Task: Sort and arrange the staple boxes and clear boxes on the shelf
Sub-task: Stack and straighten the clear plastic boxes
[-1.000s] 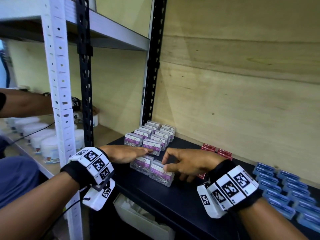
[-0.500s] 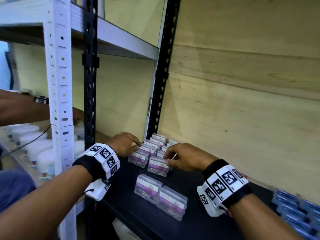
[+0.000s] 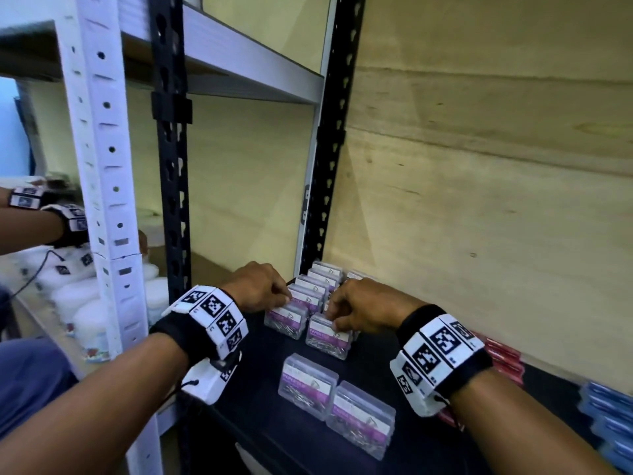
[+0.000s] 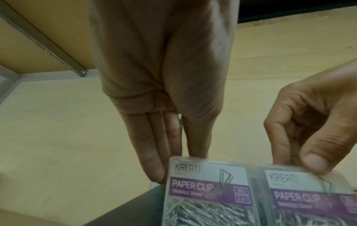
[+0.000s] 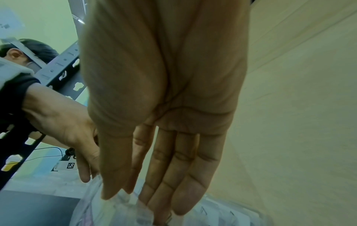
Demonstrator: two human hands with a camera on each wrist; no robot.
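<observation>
Two hands working: my left hand is pinching one clear box, my right hand grasping its neighbour on the shelf.

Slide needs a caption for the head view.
Both hands, left hand and right hand, grip upright clear boxes on the black shelf.

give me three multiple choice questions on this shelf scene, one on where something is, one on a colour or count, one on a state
1. Where do the two loose paper clip boxes lie?
A. near the shelf's front edge
B. on the upper shelf
C. on the blue boxes

2. What colour is the label band on them?
A. green
B. purple
C. orange

3. What is the left hand doing?
A. hanging idle
B. holding a jar
C. touching the front left row box

Answers: 1 A, they lie nearest the viewer on the black shelf. 2 B, the band reads PAPER CLIP on purple. 3 C, its fingers reach that box's edge.
</observation>
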